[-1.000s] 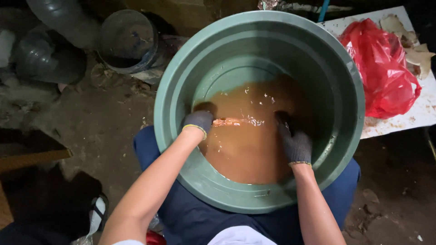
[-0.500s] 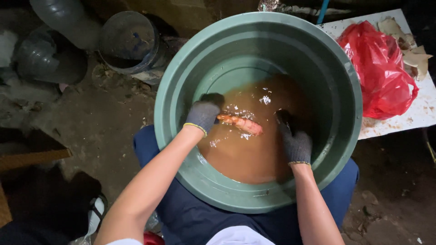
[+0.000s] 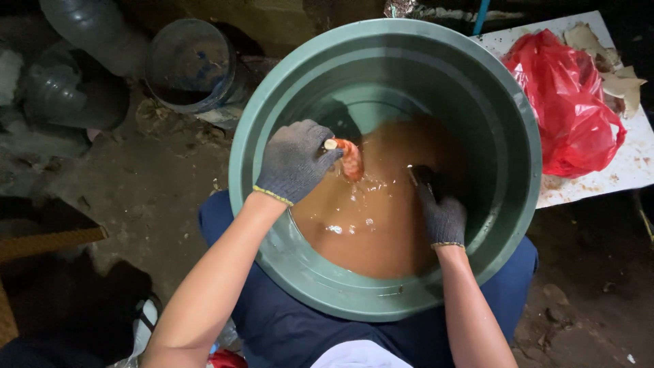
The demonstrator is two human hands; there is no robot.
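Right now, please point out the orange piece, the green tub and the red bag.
orange piece [image 3: 351,158], head view, its middle below the left hand's fingers
green tub [image 3: 381,303], head view, near rim
red bag [image 3: 562,109], head view, its middle

Basin [image 3: 286,109]: on the floor [image 3: 136,184], holding water [image 3: 381,225].
Bucket [image 3: 191,65]: on the floor, left of the basin.
Bag [image 3: 562,102]: on the board [image 3: 633,170], right of the basin.

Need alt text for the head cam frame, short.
A person's gloved left hand lifts a small orange-red piece out of murky brown water in a large round green plastic tub, while the gloved right hand dips into the water. A red plastic bag lies on a white board beside it.
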